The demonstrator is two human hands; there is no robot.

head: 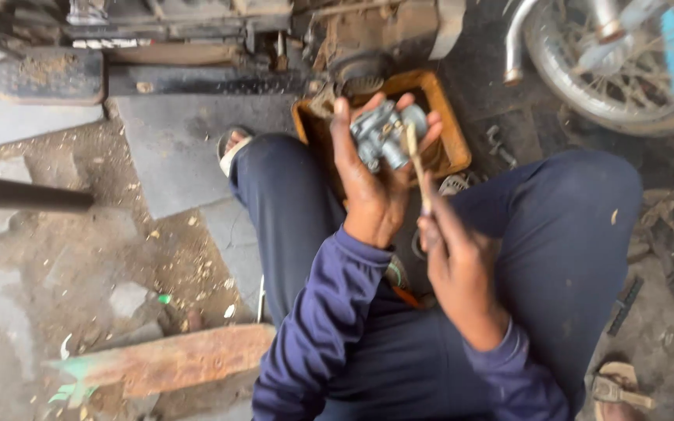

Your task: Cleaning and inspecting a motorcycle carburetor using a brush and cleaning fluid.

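The person squats on the dirt floor, dark blue sleeves and knees filling the near view. The right hand (pixel 450 253) sits just below the carburettor (pixel 388 134), fingers pinched round a thin stick (pixel 416 168). The stick stands nearly upright, its top leaning slightly left and touching the carburettor; its lower end is hidden inside the fist. The left hand (pixel 372 175) cups the carburettor from behind, fingers curled over its top and sides, so its back is covered. Motion blur smears its details, and I cannot tell which way its openings face. Behind the carburettor lies an orange tray (pixel 454 148), partly hidden. Right of the carburettor, a wheel (pixel 626 62) is cut off by the frame.
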